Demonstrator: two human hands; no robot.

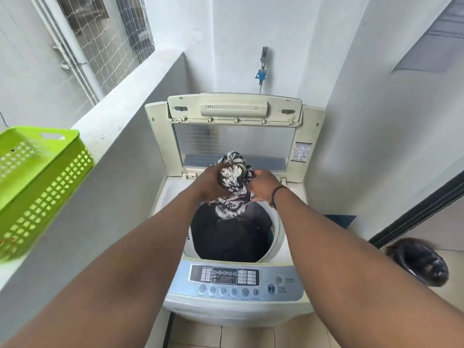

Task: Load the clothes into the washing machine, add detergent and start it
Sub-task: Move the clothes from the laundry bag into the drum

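**Both hands bundling the last garment over the drum**

Left hand (pixel 209 183) and right hand (pixel 263 188) each grip the bunched black-and-white patterned cloth (pixel 232 182), held between them above the cream top-loading washing machine (pixel 236 307). Dark clothes (pixel 231 237) lie in the drum just below my hands, so I judge loading is underway; next I'd lower and let go. My fingertips are buried in fabric. Far to my left, the lime-green plastic basket (pixel 37 182) is blurred, its contents unreadable.

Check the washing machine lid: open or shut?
Open. The lid stands folded up against the back of the washing machine, leaving the drum exposed with dark clothes inside.
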